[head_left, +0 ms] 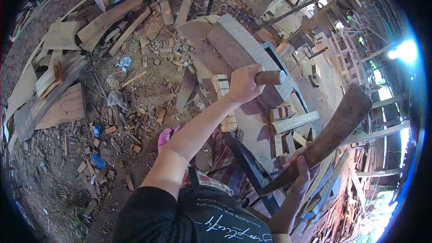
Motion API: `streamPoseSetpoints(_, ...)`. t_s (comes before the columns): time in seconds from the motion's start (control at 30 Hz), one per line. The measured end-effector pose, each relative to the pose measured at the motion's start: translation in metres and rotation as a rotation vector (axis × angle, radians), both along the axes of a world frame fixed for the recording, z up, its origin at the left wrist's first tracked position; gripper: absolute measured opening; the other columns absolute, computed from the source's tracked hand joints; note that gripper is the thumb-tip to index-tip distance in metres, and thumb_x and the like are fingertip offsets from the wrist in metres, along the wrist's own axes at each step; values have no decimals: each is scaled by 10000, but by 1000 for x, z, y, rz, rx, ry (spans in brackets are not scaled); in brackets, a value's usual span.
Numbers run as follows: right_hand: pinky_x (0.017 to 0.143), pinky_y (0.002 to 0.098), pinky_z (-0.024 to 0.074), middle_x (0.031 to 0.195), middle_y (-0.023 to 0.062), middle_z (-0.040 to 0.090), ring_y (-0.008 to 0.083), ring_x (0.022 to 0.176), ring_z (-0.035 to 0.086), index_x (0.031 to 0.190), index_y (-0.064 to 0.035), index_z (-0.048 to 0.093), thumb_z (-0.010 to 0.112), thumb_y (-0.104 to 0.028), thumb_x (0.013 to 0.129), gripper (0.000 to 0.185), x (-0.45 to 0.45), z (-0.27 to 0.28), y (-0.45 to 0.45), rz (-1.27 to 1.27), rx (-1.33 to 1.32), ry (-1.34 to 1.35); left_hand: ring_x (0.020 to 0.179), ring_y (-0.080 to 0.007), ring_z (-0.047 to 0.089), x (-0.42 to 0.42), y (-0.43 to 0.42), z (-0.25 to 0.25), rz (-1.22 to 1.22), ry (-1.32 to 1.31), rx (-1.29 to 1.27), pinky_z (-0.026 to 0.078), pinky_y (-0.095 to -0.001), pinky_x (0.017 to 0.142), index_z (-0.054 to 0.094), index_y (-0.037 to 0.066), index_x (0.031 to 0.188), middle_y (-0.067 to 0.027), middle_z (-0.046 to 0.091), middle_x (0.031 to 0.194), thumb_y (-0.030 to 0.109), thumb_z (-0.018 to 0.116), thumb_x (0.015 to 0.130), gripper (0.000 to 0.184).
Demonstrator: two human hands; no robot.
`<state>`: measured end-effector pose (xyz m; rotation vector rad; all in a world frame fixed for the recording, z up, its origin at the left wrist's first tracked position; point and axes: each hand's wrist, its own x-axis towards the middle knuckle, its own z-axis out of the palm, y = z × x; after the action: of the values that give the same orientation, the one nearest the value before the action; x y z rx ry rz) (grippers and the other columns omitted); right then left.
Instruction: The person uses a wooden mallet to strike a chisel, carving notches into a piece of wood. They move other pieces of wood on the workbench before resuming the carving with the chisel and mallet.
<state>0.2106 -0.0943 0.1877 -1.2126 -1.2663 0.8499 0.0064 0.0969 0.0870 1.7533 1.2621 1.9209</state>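
My left hand (245, 85) is closed around a short wooden handle (269, 78), whose blunt end sticks out to the right of the fist. Beneath that hand lies a thick dark wood block (231, 47) with a pale, striped side. My right hand (300, 175), lower and further right, grips a long dark curved wood piece (330, 128) near its narrow end, thumb on top. The wide end points up and to the right. Between the hands, small light wood blocks (294, 122) sit on the work surface (252, 130).
Planks (60, 108) and curved boards (108, 20) lie at the left. Wood scraps and chips (119, 130) litter the dirt floor, with blue plastic bits (98, 161) among them. A dark metal bar (245, 159) runs beside my legs. More timber is stacked at the right.
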Motion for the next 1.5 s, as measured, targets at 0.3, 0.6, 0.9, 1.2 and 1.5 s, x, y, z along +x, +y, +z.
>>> streamPoseSetpoints(0.3,556,286,474,750,106,556,183,557,544,1285,54,404,640,-439,812,723,5,59,16,-136,366,156,695,-359,625,5,11,5,65,78,-106,471,-450,592,536,114,809,-123,603,690,197,701,702,213)
streamPoseSetpoints(0.6,481,334,505,797,92,591,180,532,587,1201,-34,475,651,-44,747,487,-2,-4,59,-77,-406,-155,718,-381,635,-3,16,9,83,23,-196,488,-498,631,559,104,854,-147,637,727,193,678,724,197)
streamPoseSetpoints(0.9,630,309,505,841,88,584,146,743,583,1235,-6,515,614,-322,866,496,34,9,60,51,189,-157,743,-385,628,2,14,7,65,56,-245,477,-469,628,555,98,812,-142,624,714,197,687,709,195)
streamPoseSetpoints(1.2,511,248,453,704,74,575,167,540,550,1262,5,440,739,-278,774,639,7,56,47,7,117,-149,738,-380,631,15,13,-4,55,142,-162,488,-484,643,563,107,822,-133,627,708,186,685,676,207)
streamPoseSetpoints(1.5,555,271,471,698,78,589,149,622,578,1012,-13,574,690,-78,757,288,-31,-3,53,67,-240,-313,789,-369,633,16,16,-8,15,170,-149,492,-490,671,555,99,835,-144,625,762,179,681,701,201)
